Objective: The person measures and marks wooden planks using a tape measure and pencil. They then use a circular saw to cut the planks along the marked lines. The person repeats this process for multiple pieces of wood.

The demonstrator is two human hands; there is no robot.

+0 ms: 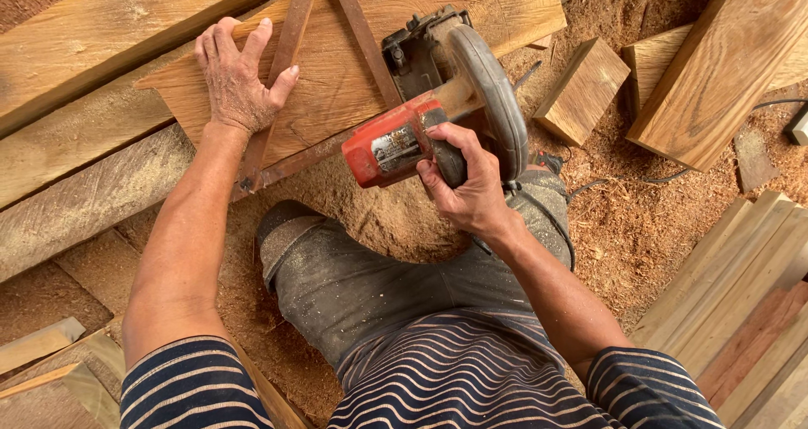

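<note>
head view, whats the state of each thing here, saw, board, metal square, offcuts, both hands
circular saw: resting on the board, gripped by its handle
board: flat across the timbers, pinned down
metal square: lying on the board
left hand: spread flat, pressing square and board
right hand: closed round the saw handle
offcut block: loose on the sawdust

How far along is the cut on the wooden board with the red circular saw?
Set up: left hand presses the rusty metal triangular square on the wooden board. In hand: right hand grips the red circular saw at the board's edge. Left: no finished cut shows.
</note>
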